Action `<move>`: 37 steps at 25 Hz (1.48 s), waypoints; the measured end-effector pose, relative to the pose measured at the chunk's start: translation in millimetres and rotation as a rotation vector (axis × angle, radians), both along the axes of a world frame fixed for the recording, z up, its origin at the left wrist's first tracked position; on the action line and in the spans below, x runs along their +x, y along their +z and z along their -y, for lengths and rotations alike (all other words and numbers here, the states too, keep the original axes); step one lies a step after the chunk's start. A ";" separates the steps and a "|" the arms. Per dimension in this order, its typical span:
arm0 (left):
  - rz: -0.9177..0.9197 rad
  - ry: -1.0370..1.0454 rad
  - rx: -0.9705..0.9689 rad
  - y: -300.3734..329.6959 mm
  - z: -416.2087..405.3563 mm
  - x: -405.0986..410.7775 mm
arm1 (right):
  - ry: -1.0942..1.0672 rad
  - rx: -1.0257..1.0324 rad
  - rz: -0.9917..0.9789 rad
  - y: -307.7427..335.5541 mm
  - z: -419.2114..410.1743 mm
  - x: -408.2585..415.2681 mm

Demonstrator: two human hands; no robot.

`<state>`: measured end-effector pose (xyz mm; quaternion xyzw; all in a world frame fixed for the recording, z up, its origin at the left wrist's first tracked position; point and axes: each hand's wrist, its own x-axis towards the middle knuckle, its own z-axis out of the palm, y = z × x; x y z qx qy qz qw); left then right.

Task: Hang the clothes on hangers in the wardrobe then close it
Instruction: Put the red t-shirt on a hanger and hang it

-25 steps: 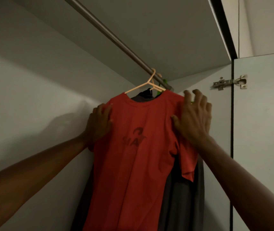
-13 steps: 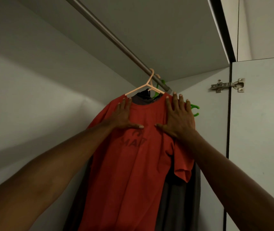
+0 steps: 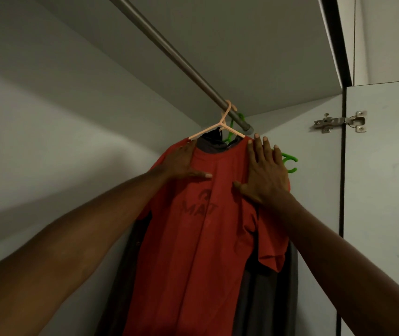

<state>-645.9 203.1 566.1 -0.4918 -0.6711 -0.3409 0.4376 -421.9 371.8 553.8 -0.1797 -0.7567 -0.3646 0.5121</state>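
We see the wardrobe [image 3: 48, 112] open, door [image 3: 385, 190] swung right; red t-shirt [image 3: 193, 251] on a pink hanger [image 3: 220, 126] at the rail [image 3: 174, 57] end, dark garments [image 3: 263, 299] behind it, green hanger [image 3: 289, 162] behind; left hand [image 3: 183, 163] and right hand [image 3: 265, 175] both flat on its shoulders, fingers straight

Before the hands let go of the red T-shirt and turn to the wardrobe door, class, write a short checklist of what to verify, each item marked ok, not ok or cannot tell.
1. Pink hanger hooked over the rail: ok.
2. Red T-shirt sits on the hanger at both shoulders: ok.
3. Left hand and right hand lie flat on the shirt, gripping nothing: ok.
4. Shirt hangs smooth: not ok, right sleeve is bunched.
5. Dark garment behind is hung securely: cannot tell.
6. Wardrobe door closed: not ok, it stands open.
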 end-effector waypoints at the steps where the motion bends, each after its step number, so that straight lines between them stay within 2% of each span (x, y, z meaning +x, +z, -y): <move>1: 0.022 0.037 0.000 -4.2 -2.4 -1.3 | 0.010 0.012 -0.022 -2.3 1.6 -1.9; 4: 0.115 0.125 -0.021 -18.3 -3.2 -0.5 | 0.058 0.021 -0.052 -11.3 10.9 -10.6; 10: 0.082 0.180 -0.019 -54.1 27.2 10.7 | 0.128 0.043 -0.045 -42.5 26.3 -33.0; 20: 0.289 0.326 -0.138 -184.6 34.8 42.3 | 0.283 0.000 0.062 -133.7 24.4 -24.4; 26: 0.297 0.547 -0.249 -244.4 35.9 63.1 | 0.337 0.012 0.168 -185.5 10.9 -8.2; 30: 0.439 0.607 -0.350 -296.7 64.4 78.4 | 0.349 -0.024 0.243 -231.6 10.4 -0.4; 37: 0.653 0.680 -0.401 -393.2 113.9 140.8 | 0.416 -0.138 0.338 -329.3 30.0 14.0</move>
